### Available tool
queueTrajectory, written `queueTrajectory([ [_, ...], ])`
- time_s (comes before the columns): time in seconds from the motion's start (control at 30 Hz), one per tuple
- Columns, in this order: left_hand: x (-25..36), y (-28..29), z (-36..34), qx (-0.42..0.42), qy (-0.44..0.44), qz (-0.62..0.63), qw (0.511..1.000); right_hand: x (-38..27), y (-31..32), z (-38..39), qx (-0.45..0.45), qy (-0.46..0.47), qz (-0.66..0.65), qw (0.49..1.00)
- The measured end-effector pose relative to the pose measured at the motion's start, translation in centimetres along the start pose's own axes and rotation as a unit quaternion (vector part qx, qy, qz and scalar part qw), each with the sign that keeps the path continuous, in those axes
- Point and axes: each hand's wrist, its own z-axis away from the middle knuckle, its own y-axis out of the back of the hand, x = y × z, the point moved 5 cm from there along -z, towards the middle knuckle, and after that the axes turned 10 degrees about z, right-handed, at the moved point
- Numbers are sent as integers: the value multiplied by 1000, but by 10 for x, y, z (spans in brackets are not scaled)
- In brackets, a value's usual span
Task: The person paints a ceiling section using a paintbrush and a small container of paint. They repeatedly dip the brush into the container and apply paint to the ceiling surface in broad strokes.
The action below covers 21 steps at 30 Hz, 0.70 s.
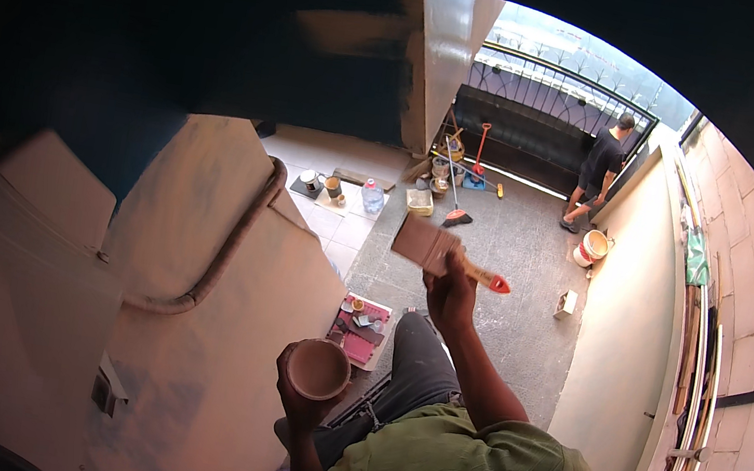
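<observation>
Brush [432, 249]: while our closed right hand [451, 295] grips its handle [486, 277], bristles [413, 238] jut leftward from the grip.
Cup [319, 370]: our left hand [298, 401] curls around its side.

Daylight is pouring in from beyond the gate [520, 140], bleaching the background [548, 39] there to a pale blue-white. The cream wall [624, 311] at right is catching a soft glow, while the dark blue surface [321, 91] at upper left is sinking into near-black. The fisheye lens is bowing straight edges, heavy black vignetting is swallowing the corners, and the paintbrush [426, 246] is looking slightly blurred.
</observation>
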Motion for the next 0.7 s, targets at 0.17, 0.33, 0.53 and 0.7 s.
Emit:
queueTrajectory([
  [0.17,-10,0,14,4,21,37,999,50,25,66,4,-165,37,986],
  [0.33,-11,-1,11,7,2,25,1000,50,-11,70,-74,-150,19,986],
  [0.53,-33,-9,8,3,-7,18,1000,37,-46,55,-181,-108,44,976],
  [0.7,-29,-11,4,-13,-17,42,999,22,-45,61,-173,-80,66,979],
])
